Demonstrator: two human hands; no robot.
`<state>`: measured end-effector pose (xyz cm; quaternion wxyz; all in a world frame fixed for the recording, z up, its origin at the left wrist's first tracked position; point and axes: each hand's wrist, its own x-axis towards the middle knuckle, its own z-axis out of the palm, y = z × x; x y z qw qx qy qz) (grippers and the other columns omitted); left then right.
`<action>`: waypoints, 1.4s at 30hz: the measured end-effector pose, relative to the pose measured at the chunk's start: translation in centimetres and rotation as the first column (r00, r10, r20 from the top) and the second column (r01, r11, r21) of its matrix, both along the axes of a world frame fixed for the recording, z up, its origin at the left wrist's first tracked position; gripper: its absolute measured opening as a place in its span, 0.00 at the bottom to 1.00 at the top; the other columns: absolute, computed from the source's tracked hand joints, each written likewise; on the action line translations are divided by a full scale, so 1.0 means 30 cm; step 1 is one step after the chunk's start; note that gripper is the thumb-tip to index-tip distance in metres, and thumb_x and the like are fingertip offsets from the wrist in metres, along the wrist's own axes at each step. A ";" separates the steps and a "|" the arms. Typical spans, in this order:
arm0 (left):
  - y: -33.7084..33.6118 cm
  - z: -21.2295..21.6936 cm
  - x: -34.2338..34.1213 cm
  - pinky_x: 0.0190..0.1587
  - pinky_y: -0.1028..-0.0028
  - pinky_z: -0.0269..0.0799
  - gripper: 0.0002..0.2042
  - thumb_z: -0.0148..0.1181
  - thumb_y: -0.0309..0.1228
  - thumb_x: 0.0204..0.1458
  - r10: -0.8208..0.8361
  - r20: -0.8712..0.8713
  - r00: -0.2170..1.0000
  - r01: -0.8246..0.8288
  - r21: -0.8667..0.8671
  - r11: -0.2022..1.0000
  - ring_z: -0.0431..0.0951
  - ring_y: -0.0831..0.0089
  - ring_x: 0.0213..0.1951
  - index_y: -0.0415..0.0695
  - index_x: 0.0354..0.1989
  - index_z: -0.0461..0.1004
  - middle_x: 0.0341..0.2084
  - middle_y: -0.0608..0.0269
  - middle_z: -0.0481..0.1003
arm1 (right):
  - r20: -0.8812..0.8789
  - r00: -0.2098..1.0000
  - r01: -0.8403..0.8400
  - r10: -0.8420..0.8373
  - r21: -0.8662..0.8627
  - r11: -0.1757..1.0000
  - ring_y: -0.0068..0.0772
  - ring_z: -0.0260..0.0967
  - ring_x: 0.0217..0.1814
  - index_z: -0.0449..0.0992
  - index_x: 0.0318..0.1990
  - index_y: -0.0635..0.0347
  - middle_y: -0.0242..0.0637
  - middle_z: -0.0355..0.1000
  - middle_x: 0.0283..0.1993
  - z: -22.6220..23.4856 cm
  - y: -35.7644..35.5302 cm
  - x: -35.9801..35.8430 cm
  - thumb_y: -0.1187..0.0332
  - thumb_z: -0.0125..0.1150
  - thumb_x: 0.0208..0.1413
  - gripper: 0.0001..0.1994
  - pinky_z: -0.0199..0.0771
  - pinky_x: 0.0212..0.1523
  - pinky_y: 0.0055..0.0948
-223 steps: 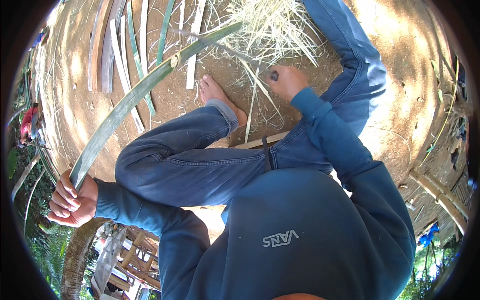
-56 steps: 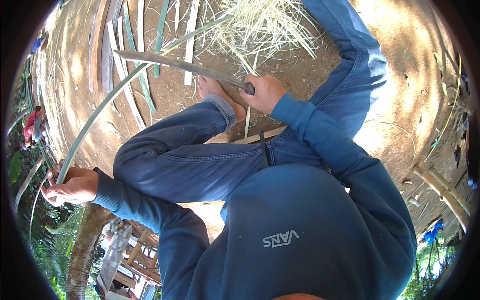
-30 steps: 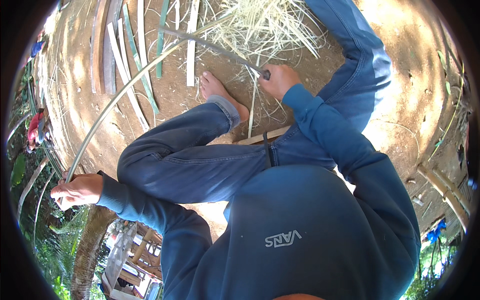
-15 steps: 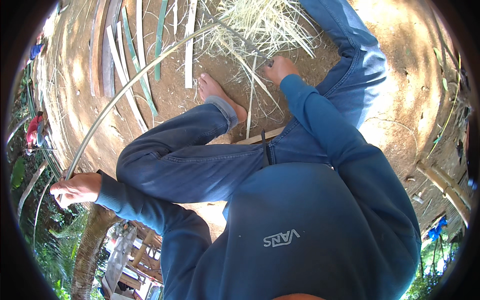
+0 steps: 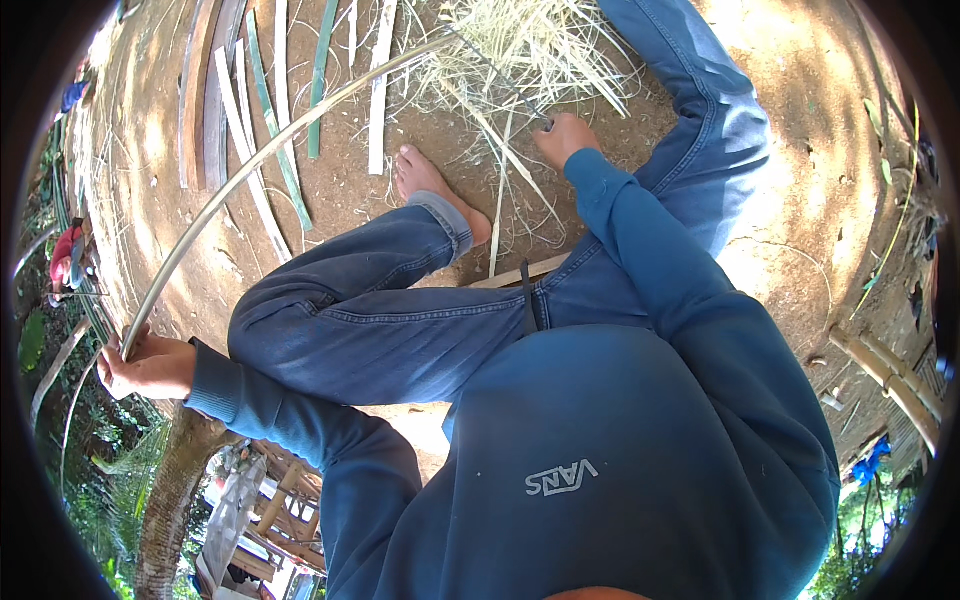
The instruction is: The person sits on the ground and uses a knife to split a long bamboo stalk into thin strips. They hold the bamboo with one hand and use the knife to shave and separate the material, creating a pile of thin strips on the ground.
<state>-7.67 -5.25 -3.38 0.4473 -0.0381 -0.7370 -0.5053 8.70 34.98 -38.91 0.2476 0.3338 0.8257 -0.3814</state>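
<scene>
My left hand (image 5: 148, 366), out at the far left beside my bent knee, is closed around the near end of a long, pale bamboo strip (image 5: 235, 183). The strip arches up and to the right, its far end lying over a pile of thin shavings (image 5: 530, 50). My right hand (image 5: 568, 138), in front of me near the pile, grips the handle of a knife (image 5: 512, 88). Its long, dark, narrow blade points up and left, and the tip meets or nearly meets the strip's far end. Whether blade and strip touch, I cannot tell.
Several flat bamboo strips, pale (image 5: 380, 100) and green (image 5: 320, 85), lie on the dirt ground beside dark wooden slats (image 5: 215, 110). My bare foot (image 5: 440, 195) rests near them. Bamboo poles (image 5: 885, 375) lie at right. A person in red (image 5: 66, 255) is at far left.
My left hand has shifted slightly up with the bamboo strip, whose far end has slid up and to the right. My right hand and the knife have moved slightly right.
</scene>
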 end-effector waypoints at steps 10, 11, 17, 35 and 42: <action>0.054 -0.008 0.038 0.33 0.72 0.70 0.18 0.63 0.30 0.52 -0.065 -0.009 0.998 0.063 -0.120 0.991 0.72 0.67 0.32 0.40 0.43 0.59 0.32 0.53 0.68 | -0.507 0.847 -0.207 0.162 -0.033 0.978 0.50 0.72 0.26 0.76 0.29 0.59 0.46 0.72 0.22 0.267 -0.179 0.018 0.61 0.60 0.46 0.10 0.72 0.30 0.42; 0.053 -0.011 0.033 0.33 0.72 0.71 0.18 0.63 0.30 0.51 -0.059 -0.007 0.998 0.058 -0.125 0.990 0.72 0.67 0.32 0.40 0.42 0.59 0.32 0.53 0.67 | -0.493 0.859 -0.174 0.136 -0.032 0.984 0.51 0.72 0.26 0.76 0.29 0.59 0.47 0.72 0.22 0.236 -0.178 0.016 0.61 0.60 0.46 0.10 0.72 0.30 0.43; 0.023 0.003 0.030 0.36 0.68 0.74 0.17 0.65 0.27 0.49 -0.094 -0.052 0.994 0.089 -0.084 0.992 0.73 0.64 0.35 0.41 0.40 0.60 0.33 0.54 0.66 | -0.344 0.923 -0.192 0.172 -0.024 0.981 0.51 0.73 0.30 0.77 0.31 0.58 0.49 0.74 0.26 0.235 -0.094 0.006 0.59 0.58 0.48 0.12 0.73 0.35 0.44; -0.011 0.004 0.016 0.34 0.70 0.72 0.21 0.67 0.30 0.48 -0.086 -0.015 0.996 0.084 -0.089 0.992 0.72 0.65 0.33 0.40 0.40 0.58 0.32 0.53 0.66 | -0.084 0.990 -0.109 0.109 0.006 0.994 0.51 0.74 0.39 0.78 0.40 0.59 0.50 0.76 0.37 0.145 -0.026 -0.028 0.56 0.57 0.50 0.17 0.73 0.44 0.43; 0.038 -0.002 0.034 0.35 0.71 0.71 0.19 0.69 0.31 0.46 -0.043 -0.011 0.999 0.042 -0.060 0.997 0.72 0.67 0.34 0.41 0.37 0.61 0.32 0.56 0.66 | 0.070 0.998 0.004 -0.008 0.062 0.998 0.51 0.74 0.43 0.79 0.39 0.63 0.52 0.75 0.39 0.005 0.031 -0.042 0.57 0.57 0.48 0.18 0.73 0.46 0.42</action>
